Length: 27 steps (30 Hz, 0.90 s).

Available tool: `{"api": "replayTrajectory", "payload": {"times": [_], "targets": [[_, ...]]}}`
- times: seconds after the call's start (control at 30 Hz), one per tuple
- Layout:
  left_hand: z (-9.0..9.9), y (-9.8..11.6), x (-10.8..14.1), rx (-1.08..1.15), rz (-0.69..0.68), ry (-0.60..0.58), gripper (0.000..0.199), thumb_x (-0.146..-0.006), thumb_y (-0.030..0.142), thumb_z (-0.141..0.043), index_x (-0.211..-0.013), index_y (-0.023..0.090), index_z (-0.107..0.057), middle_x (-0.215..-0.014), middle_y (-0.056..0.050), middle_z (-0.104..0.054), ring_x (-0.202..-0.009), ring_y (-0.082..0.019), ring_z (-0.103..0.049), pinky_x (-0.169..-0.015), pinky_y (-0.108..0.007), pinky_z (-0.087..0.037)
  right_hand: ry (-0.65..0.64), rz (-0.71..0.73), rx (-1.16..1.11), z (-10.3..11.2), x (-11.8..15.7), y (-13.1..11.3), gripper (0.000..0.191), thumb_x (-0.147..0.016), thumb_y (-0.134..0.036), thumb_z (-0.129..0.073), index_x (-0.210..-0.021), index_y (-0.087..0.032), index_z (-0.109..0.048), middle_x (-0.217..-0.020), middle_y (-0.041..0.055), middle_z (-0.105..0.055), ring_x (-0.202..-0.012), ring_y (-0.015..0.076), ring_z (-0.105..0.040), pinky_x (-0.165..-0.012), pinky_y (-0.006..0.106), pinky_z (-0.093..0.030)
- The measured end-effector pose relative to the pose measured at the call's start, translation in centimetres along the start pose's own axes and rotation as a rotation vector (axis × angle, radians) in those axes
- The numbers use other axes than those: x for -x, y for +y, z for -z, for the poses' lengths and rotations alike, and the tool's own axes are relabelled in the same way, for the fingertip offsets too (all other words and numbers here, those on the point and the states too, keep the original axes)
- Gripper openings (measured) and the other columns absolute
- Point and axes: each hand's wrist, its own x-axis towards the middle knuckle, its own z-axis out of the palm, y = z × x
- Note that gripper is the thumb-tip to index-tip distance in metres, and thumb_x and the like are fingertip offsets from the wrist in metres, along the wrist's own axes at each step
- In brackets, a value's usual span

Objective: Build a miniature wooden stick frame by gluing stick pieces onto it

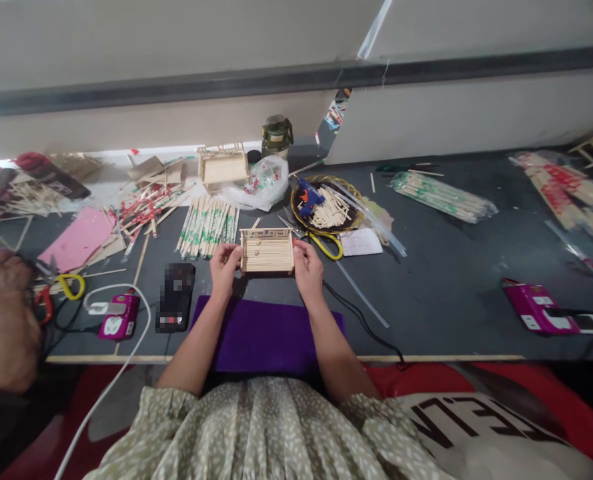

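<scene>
Between my hands is a small wooden stick tray (268, 256), built of thin sticks with a railing along its far side. My left hand (225, 268) is closed on its left end. The right end is gripped by my right hand (307, 267), fingers pinched at the corner. Two tiny round bits rest on the slatted floor of the tray. Just beyond it lie yellow-handled scissors (328, 245), and to the left of them a row of paper-wrapped chopsticks (208, 228). A purple cloth (263, 333) lies beneath my forearms.
A round basket (296, 208) holds short sticks and a blue glue gun (310, 197). A similar stick tray (223, 167), a plastic bag (266, 183) and a jar (277, 133) stand behind. A phone (175, 298) and a pink power strip (119, 316) lie left, near another person's arm (11, 320).
</scene>
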Motion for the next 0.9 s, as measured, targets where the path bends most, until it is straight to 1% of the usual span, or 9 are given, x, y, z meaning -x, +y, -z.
{"api": "replayTrajectory", "payload": {"times": [0.23,0.43,0.57,0.67,0.9], "targets": [[-0.33,0.31,-0.59,0.036,0.065,-0.012,0.040,-0.060,0.047,-0.088,-0.077,0.017,-0.069,-0.075,-0.001,-0.065,-0.066,-0.010,-0.057,-0.051,-0.017,-0.044,0.006,0.033,-0.015,-0.24,0.00,0.29,0.046,-0.092,-0.056,-0.053,-0.111,-0.017,-0.069,-0.107,0.0132,-0.077,-0.086,0.0202,-0.071,-0.078,0.034,-0.058],[-0.33,0.42,-0.75,0.065,0.114,-0.013,0.040,-0.056,0.045,-0.090,-0.075,0.017,-0.068,-0.073,0.000,-0.063,-0.061,-0.007,-0.053,-0.047,-0.015,-0.037,-0.012,0.015,-0.026,-0.15,-0.09,0.33,0.047,-0.091,-0.056,-0.053,-0.111,-0.017,-0.068,-0.107,0.0138,-0.077,-0.085,0.0207,-0.072,-0.077,0.034,-0.059],[-0.33,0.43,-0.78,0.072,0.126,-0.015,0.038,-0.057,0.043,-0.089,-0.075,0.017,-0.069,-0.072,0.001,-0.062,-0.061,-0.007,-0.052,-0.046,-0.015,-0.036,-0.020,0.000,-0.051,-0.08,-0.10,0.25,0.048,-0.089,-0.056,-0.055,-0.111,-0.016,-0.068,-0.108,0.0151,-0.076,-0.087,0.0221,-0.072,-0.078,0.036,-0.059],[-0.33,0.39,-0.79,0.074,0.127,-0.017,0.037,-0.058,0.042,-0.089,-0.075,0.017,-0.068,-0.072,0.001,-0.062,-0.060,-0.007,-0.052,-0.046,-0.015,-0.035,-0.018,0.001,-0.057,-0.11,-0.07,0.32,0.046,-0.090,-0.057,-0.055,-0.111,-0.017,-0.068,-0.108,0.0137,-0.076,-0.090,0.0224,-0.071,-0.081,0.036,-0.058],[-0.27,0.30,-0.86,0.075,0.132,-0.012,0.036,-0.058,0.041,-0.089,-0.076,0.017,-0.069,-0.073,0.001,-0.063,-0.061,-0.007,-0.053,-0.047,-0.015,-0.036,-0.022,0.021,-0.041,-0.23,-0.04,0.54,0.050,-0.091,-0.060,-0.052,-0.112,-0.017,-0.067,-0.107,0.0135,-0.076,-0.089,0.0213,-0.071,-0.080,0.035,-0.058]]}}
